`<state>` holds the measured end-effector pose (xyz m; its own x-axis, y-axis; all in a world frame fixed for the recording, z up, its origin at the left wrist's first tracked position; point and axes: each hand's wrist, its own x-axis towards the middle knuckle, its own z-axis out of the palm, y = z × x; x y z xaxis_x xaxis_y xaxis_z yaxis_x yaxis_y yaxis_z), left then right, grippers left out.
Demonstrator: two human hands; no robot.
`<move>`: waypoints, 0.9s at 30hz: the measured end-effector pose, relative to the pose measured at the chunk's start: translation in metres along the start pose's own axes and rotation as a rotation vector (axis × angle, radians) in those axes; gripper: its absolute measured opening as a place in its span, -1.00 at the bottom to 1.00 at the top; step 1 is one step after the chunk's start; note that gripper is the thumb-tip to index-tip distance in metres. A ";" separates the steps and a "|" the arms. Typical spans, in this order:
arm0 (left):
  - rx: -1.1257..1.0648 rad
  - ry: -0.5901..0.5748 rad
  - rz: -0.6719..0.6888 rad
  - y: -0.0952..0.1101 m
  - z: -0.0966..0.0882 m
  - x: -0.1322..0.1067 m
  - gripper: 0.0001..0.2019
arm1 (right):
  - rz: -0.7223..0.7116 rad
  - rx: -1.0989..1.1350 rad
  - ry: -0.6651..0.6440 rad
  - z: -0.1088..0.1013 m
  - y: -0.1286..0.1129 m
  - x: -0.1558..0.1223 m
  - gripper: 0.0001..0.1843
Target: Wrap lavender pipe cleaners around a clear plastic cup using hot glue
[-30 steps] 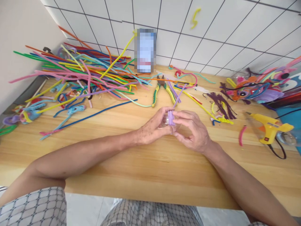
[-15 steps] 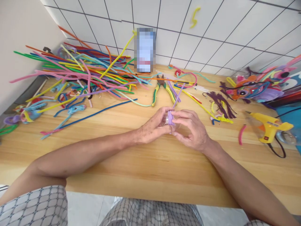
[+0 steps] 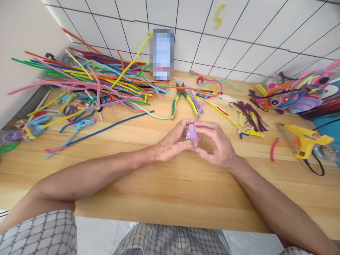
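Pliers (image 3: 182,90) beyond purple coil (image 3: 192,132), stem pile (image 3: 87,84) left, glue gun (image 3: 305,139) right

Pliers (image 3: 182,92) lie behind the left hand (image 3: 172,143), left of the glue gun (image 3: 304,137).

The left hand (image 3: 172,142) and right hand (image 3: 219,146) hold a rounded clear piece (image 3: 186,134) wrapped in purple stem (image 3: 192,132) over the table (image 3: 159,193), with pliers (image 3: 182,91) lying just beyond, heaped coloured stems (image 3: 87,84) to the left and a yellow glue gun (image 3: 302,139) to the right.
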<state>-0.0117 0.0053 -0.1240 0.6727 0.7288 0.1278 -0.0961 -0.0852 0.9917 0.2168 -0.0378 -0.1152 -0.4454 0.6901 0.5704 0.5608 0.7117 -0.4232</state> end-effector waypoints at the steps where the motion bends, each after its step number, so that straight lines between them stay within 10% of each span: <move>1: -0.042 0.004 -0.012 0.000 0.000 0.001 -0.43 | 0.013 0.014 0.006 -0.001 0.000 0.000 -0.32; 8: -0.220 0.025 -0.078 -0.002 0.002 0.006 -0.48 | 0.122 0.104 0.088 -0.002 -0.006 0.001 -0.59; 27: -0.217 -0.028 -0.052 -0.001 0.006 0.001 -0.50 | 0.028 0.058 0.067 0.001 -0.006 0.004 -0.57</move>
<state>-0.0066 0.0023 -0.1245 0.7007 0.7091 0.0795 -0.2143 0.1028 0.9713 0.2112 -0.0396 -0.1110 -0.3809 0.7010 0.6029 0.5304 0.6998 -0.4786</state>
